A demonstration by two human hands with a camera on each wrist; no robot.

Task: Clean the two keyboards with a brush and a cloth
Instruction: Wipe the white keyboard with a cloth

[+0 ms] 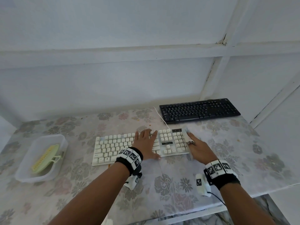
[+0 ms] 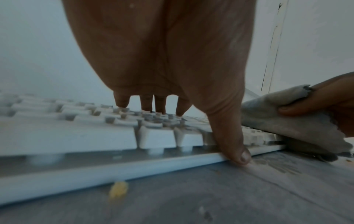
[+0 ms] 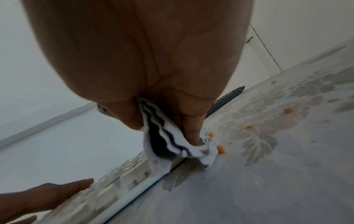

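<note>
A white keyboard [image 1: 113, 146] lies across the middle of the table. My left hand [image 1: 146, 143] rests flat on its keys with straight fingers [image 2: 146, 103], the thumb [image 2: 235, 141] against the front edge. My right hand [image 1: 197, 148] grips a folded grey-white cloth [image 1: 185, 135] and presses it along the keyboard's right end. In the right wrist view the cloth [image 3: 168, 145] hangs pinched between thumb and fingers over the keyboard's side edge [image 3: 134, 178]. A black keyboard [image 1: 199, 110] lies at the back right. A pale green brush [image 1: 46, 157] sits in a tub.
The clear plastic tub [image 1: 61, 138] stands at the left of the flowered tablecloth [image 1: 170, 184]. Yellow crumbs [image 3: 221, 149] lie on the cloth beside the white keyboard, one [image 2: 118, 189] at its front edge. A white cable [image 1: 160, 118] runs backward. The table's right edge [image 1: 276, 186] is near.
</note>
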